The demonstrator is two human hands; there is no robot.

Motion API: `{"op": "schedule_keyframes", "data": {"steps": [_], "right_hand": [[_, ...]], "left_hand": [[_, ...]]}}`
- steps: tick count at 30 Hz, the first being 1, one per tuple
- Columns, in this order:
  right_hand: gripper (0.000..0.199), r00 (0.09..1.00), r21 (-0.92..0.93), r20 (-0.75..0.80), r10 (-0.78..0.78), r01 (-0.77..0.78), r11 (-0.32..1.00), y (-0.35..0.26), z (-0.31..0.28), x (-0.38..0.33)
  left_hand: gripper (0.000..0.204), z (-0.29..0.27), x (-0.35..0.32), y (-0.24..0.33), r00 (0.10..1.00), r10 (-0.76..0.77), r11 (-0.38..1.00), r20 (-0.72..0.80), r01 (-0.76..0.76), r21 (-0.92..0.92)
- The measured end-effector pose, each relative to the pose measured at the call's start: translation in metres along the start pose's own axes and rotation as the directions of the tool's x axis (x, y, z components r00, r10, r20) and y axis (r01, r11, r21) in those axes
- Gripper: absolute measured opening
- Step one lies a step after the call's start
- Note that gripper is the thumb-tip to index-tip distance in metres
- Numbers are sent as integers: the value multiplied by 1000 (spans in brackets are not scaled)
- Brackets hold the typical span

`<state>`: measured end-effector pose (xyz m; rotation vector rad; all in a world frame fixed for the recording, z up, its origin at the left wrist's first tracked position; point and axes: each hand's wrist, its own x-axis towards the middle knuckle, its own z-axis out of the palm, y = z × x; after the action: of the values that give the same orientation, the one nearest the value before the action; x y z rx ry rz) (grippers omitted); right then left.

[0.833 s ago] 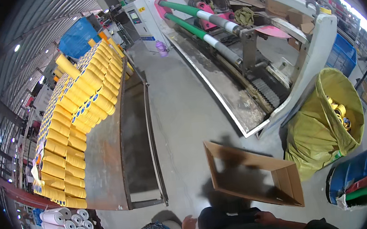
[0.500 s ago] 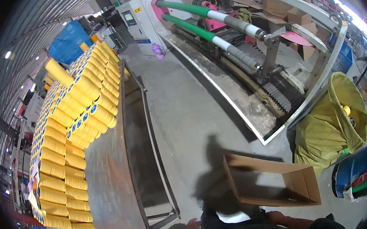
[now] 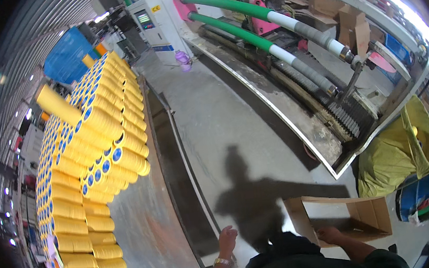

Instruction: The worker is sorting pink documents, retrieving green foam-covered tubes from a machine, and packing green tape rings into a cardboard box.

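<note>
My left hand hangs beside the metal-framed table, its fingers loosely bent and apart, with nothing seen in them. A pale metal band circles that wrist. My right hand overlaps the near edge of an open cardboard box on the floor. Its fingers look curled, but whether they touch or grip the cardboard I cannot tell. On the table to the left, many yellow rolls with blue-marked ends are stacked high. One yellow roll lies slanted on top of the stack.
A long machine with two green-and-white rollers runs along the right, its pale frame corner jutting into the aisle. Beside it stand a yellow-green sack and a blue bundle. A purple jug sits near the control cabinet.
Both hands have risen further into view. My right hand now overlaps the box's near edge. The view has shifted, so the box and machine frame appear farther right and lower.
</note>
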<state>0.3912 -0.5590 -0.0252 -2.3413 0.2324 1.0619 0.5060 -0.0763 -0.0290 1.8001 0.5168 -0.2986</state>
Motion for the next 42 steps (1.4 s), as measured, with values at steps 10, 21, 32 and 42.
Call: {"op": "schedule_keyframes", "data": {"steps": [10, 21, 32, 42], "right_hand": [[34, 946, 125, -310, -95, 140, 982, -91, -165, 204], [34, 706, 172, -688, -171, 387, 906, -353, -496, 342], [57, 408, -60, -903, -134, 189, 980, -485, -686, 397], [71, 124, -348, -927, -353, 60, 935, -566, -971, 472]], "left_hand": [[39, -43, 211, 114, 999, -11, 996, 33, 13, -87], [34, -74, 460, 215, 988, -150, 947, -26, 136, -291], [40, -18, 755, 456, 978, 9, 991, 211, 20, -134], [42, 64, 908, 553, 948, 46, 994, 316, -13, -105]]}}
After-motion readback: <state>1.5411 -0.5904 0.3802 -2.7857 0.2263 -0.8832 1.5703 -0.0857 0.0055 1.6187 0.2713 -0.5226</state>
